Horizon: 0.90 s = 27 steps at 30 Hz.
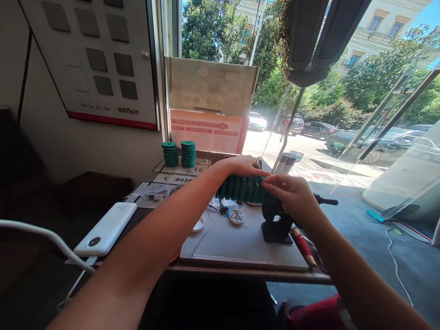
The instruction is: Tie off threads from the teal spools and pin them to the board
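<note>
A row of several green discs (242, 189) is held sideways above the grey work mat (240, 243). My left hand (242, 166) curls over the top of the row at its far end. My right hand (292, 195) presses its fingers against the near end of the same row. Below my right hand stands a small black press (277, 224) with a handle sticking out to the right. Two upright stacks of green discs (179, 153) stand at the back of the table.
A small round dish of tiny metal parts (236, 216) and a white lid (198, 224) lie on the mat. A white power bank (108, 228) with a cable lies at the left. A red-handled tool (304, 247) lies at the mat's right edge. A glass window is behind.
</note>
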Each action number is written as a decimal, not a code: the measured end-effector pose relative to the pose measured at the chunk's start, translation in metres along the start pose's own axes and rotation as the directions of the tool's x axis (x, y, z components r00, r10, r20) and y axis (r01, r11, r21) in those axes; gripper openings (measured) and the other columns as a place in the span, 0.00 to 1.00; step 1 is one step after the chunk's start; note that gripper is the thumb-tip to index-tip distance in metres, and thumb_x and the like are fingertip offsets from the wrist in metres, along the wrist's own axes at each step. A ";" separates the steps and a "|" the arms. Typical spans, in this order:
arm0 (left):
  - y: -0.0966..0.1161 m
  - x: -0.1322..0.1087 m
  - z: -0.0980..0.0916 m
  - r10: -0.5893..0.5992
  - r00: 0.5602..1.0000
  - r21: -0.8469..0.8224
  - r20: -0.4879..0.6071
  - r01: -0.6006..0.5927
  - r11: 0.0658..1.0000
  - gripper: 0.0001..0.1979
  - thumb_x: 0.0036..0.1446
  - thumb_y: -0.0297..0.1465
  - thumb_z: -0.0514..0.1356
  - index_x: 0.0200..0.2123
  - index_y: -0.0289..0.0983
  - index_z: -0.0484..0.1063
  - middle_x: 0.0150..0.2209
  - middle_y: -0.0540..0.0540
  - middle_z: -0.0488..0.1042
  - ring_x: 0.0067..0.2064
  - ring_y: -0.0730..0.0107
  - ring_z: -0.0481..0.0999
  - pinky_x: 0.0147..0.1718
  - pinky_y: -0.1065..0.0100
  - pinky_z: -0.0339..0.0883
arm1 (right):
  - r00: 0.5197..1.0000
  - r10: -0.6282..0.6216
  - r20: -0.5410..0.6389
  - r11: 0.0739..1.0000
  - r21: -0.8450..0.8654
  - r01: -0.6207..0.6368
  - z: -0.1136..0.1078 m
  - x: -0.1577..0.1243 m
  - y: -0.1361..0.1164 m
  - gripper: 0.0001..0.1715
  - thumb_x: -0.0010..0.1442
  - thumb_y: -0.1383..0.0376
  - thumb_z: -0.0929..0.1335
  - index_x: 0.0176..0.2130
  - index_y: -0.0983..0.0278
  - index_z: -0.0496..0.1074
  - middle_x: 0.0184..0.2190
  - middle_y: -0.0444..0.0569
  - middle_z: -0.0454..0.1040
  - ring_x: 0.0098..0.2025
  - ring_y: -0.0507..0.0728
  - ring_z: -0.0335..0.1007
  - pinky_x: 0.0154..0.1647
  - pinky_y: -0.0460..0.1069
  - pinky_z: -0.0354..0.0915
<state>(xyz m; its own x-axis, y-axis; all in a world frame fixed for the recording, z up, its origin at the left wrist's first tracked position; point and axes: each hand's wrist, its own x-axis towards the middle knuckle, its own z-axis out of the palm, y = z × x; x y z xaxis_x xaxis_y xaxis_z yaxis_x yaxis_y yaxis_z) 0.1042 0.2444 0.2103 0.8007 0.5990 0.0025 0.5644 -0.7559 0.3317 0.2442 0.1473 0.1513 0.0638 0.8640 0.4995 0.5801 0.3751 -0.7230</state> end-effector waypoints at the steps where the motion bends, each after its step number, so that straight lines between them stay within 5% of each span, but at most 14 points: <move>1: 0.000 0.000 0.000 -0.002 1.000 -0.003 -0.001 0.002 1.000 0.32 0.44 0.57 0.48 0.35 0.34 0.69 0.35 0.44 0.73 0.38 0.61 0.71 0.33 0.66 0.61 | 1.000 0.002 0.023 1.000 -0.023 -0.002 -0.002 0.001 0.000 0.12 0.48 0.59 0.67 0.27 0.66 0.73 0.23 0.46 0.70 0.26 0.53 0.64 0.26 0.48 0.61; 12: 0.003 -0.001 -0.001 -0.020 1.000 0.001 -0.003 0.020 1.000 0.30 0.47 0.55 0.47 0.36 0.34 0.69 0.35 0.44 0.73 0.38 0.62 0.70 0.34 0.67 0.60 | 0.981 0.047 0.187 0.990 -0.142 -0.020 -0.018 0.008 -0.007 0.14 0.50 0.58 0.64 0.28 0.65 0.73 0.21 0.45 0.69 0.25 0.53 0.63 0.25 0.47 0.57; 27: 0.003 -0.002 0.000 -0.005 1.000 -0.002 -0.019 0.004 1.000 0.27 0.47 0.54 0.48 0.31 0.34 0.68 0.30 0.45 0.71 0.35 0.63 0.69 0.31 0.67 0.58 | 0.979 0.100 0.177 0.995 -0.028 -0.097 -0.013 0.004 0.000 0.11 0.44 0.59 0.68 0.26 0.66 0.71 0.19 0.42 0.66 0.23 0.51 0.60 0.25 0.47 0.56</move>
<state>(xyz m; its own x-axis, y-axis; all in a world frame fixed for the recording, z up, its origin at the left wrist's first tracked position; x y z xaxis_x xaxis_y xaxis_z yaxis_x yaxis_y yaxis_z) 0.1042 0.2404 0.2119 0.7942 0.6074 0.0192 0.5676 -0.7526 0.3337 0.2548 0.1466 0.1592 -0.0229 0.9430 0.3321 0.5936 0.2801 -0.7545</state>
